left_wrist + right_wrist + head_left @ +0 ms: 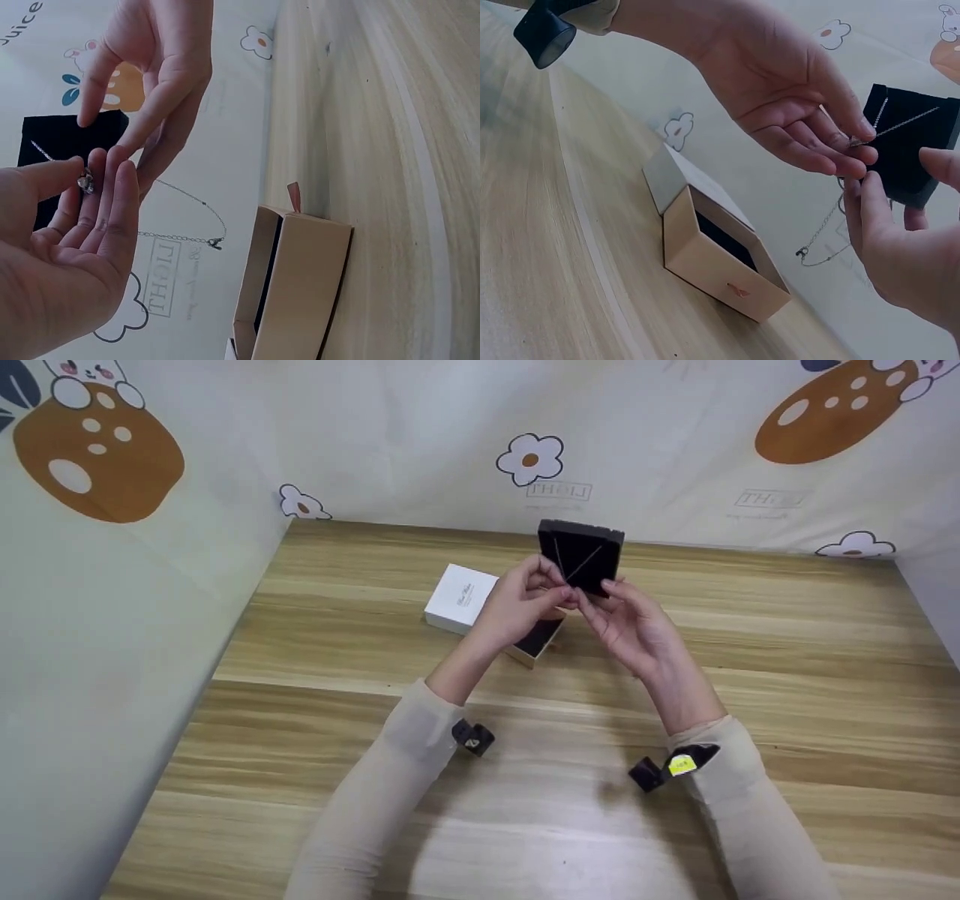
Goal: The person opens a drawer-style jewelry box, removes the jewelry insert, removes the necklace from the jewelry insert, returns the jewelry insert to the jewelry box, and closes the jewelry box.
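Observation:
A black square necklace insert (577, 544) is tilted up above the table, with a thin silver chain (906, 124) running in a V across its face. My right hand (637, 630) holds the insert by its lower edge, thumb on the front. My left hand (510, 604) pinches the necklace's small silver pendant (86, 181) between thumb and fingertips, just before the insert's lower part. Behind the insert dangles a loose loop of chain with a clasp (215, 243). The fingertips of both hands meet close together.
A white box sleeve (459, 594) with small print lies on the wooden table (337, 750) behind my left hand. From it a beige drawer (712, 259) with a dark inside and a pink ribbon tab (737, 289) sticks out. A patterned curtain (420, 450) hangs behind the table.

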{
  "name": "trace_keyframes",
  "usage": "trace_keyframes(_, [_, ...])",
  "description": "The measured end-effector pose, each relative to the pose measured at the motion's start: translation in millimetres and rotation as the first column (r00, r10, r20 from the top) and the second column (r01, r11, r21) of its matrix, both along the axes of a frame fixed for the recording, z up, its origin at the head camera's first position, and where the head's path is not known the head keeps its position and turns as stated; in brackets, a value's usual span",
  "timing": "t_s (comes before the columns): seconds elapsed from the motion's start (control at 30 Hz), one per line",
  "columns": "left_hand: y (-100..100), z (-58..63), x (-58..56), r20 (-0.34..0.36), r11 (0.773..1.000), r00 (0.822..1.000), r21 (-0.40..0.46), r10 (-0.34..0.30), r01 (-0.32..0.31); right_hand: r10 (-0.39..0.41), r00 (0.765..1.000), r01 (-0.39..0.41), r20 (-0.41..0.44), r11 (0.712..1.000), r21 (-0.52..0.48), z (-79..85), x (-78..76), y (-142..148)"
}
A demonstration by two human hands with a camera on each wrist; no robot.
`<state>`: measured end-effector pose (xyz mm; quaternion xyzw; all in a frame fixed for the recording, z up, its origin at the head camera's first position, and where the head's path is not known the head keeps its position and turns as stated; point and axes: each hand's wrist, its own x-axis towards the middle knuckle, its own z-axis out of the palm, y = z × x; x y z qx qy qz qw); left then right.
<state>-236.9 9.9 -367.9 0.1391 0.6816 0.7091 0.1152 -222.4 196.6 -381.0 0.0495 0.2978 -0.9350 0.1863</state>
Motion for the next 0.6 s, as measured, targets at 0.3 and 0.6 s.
trace_keyframes(0.3, [-0.6,0.5,-0.6,-0.004,0.996,1.000,0.087,0.030,-0.029,-0.009,1.000,0.007,-0.018,0.995,-0.101,-1.9,1.3,-3.9])
trace_keyframes(0.6, [-1.6,-0.7,0.3,-0.020,0.996,0.999,0.082,0.041,-0.039,-0.011,1.000,0.015,0.021,0.984,-0.178,-3.8,0.8,-6.3])
